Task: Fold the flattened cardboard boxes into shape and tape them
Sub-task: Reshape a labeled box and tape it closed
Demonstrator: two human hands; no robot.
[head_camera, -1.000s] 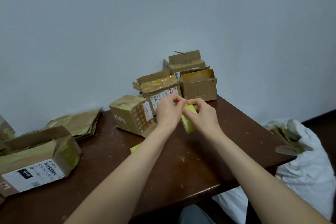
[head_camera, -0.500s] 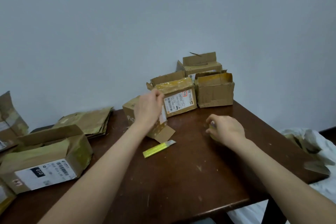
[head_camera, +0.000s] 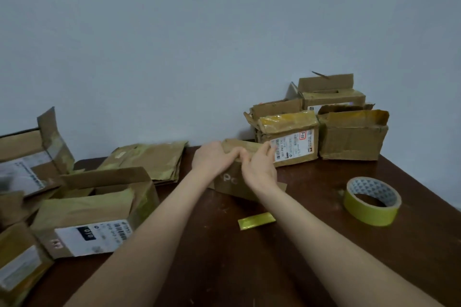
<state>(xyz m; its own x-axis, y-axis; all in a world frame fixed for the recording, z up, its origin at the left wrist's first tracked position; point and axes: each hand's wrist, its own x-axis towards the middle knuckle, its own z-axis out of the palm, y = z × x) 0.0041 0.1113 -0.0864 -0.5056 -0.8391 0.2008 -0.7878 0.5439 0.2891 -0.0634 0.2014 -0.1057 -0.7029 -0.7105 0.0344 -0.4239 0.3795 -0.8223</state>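
1 box (head_camera: 228,183), top under L grip (head_camera: 212,161), R grip (head_camera: 259,169)

A dark brown wooden table (head_camera: 224,269) fills the near ground, and its top is scuffed, with pale specks and scratches scattered across it. The right edge runs diagonally toward the far corner. Behind it, across the whole far side, stands a plain, pale grey-blue wall (head_camera: 199,45)

One feed only for me — head-worn, wide-angle, looking forward and down across the table (head_camera: 224,269) toward the wall (head_camera: 224,32). It's close in — table fills the lower half of my view, wall the upper half.
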